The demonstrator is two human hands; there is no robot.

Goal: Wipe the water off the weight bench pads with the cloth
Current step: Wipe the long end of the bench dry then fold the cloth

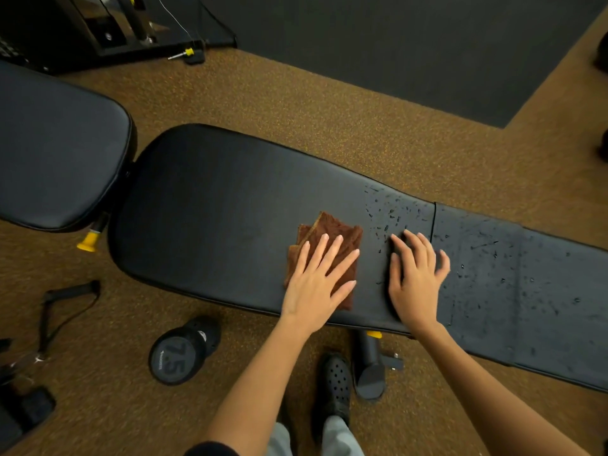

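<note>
A: Risks first. What are you seeing going wrong from here?

B: Your left hand is pressing flat on the cloth, fingers straight and spread, not gripping anything. The cloth is folded in layers. If you're pushing w/ an open palm only, I'm guessing the top layer is sliding off the lower ones, or the cloth is bunching instead of travelling.

A: And the water?

B: The droplets are sitting just right of the cloth on the long pad, and more are scattered across the next pad past the seam. The cloth is lying in the dry-looking part, nr the front edge. Prob. the bigger risk: your right hand is lying palm-down right in the wet patch, betw. the cloth and most of the drops. You're likely smearing water w/ bare skin, and that hand is blocking the cloth's path rightward.

A: Right hand doing anything useful?

B: It's holding nothing — fingers straight, slightly fanned, tips pointing away from you. Looks like it's bracing. On wet vinyl a braced palm could be slipping.

A: Arms?

B: Both forearms are reaching fwd and up from the bottom of the view, wrists at the pad's near edge. The wide pad at far left isn't showing drops I can make out.

A: Floor?

B: A dumbbell is sitting nr your shoe — trip hazard if you're stepping left.
</note>
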